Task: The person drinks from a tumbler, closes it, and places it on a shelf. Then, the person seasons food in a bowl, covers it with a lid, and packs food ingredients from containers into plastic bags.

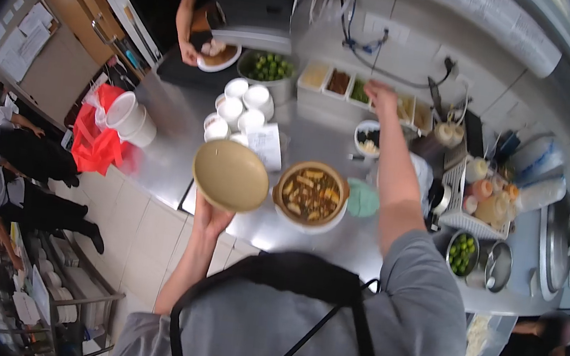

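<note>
My left hand point(211, 219) grips a tan, round clay pot lid point(231, 176) from below, raised at the counter's near edge. Right of the lid, an uncovered clay pot point(311, 194) full of brown sauce and chunky pieces rests on a white plate point(309, 228). My right arm stretches far forward, putting my right hand point(382, 97) over a row of garnish tubs, beside chopped greens point(361, 91). Its fingers look apart, slightly blurred, with nothing visible in them. Below that forearm sits a white bowl point(368, 139) with dark and pale bits.
Stacked white cups point(242, 107) and a paper slip point(265, 145) stand behind the lid. A white basket of bottles point(481, 202) and a bowl of limes point(463, 254) are at right. Across the counter, another person's hand point(188, 53) holds a plate point(219, 62). Other people stand at left.
</note>
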The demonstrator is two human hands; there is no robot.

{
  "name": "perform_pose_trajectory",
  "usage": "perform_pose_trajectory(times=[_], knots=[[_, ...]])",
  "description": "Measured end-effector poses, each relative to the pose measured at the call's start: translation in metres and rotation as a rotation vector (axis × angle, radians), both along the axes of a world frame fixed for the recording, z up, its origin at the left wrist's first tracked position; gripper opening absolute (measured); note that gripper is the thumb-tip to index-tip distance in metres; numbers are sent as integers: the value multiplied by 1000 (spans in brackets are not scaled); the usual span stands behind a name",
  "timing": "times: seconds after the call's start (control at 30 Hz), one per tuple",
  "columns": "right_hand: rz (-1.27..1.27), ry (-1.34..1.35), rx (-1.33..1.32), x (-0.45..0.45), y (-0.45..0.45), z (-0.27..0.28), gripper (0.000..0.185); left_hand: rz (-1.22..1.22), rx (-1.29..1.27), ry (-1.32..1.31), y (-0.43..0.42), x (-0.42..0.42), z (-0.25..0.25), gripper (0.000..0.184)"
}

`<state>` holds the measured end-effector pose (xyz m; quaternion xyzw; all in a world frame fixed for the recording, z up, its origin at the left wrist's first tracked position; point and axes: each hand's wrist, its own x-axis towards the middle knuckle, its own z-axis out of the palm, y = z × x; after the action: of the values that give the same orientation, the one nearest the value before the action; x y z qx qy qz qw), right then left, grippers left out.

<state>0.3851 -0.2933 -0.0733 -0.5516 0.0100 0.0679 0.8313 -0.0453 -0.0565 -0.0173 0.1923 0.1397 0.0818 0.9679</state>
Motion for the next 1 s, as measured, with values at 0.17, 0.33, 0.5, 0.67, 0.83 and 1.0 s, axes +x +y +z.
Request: perform_pose_trajectory(times=[0.17,0.33,0.5,0.67,0.83,1.0], knots=[[313,-99,-67,-111,-17,43,25,-36,44,55,10,-4,-12,54],[466,-263,-654,-213,-12,32,18,-107,13,-26,15,-6,-22,54],[511,-535,-1222,-262,7,25,18,-154,-9,-47,14,-4,-27,52],[526,-601,-1419,-254,22,29,22,-178,1,-29,9,-2,-24,51],[450,-662,-1263,-251,19,34,10,-185,-17,-1,8,2,-32,54],[708,-1288,-1118,-247,11,5,22,-206,5,16,-3,9,-24,55]])
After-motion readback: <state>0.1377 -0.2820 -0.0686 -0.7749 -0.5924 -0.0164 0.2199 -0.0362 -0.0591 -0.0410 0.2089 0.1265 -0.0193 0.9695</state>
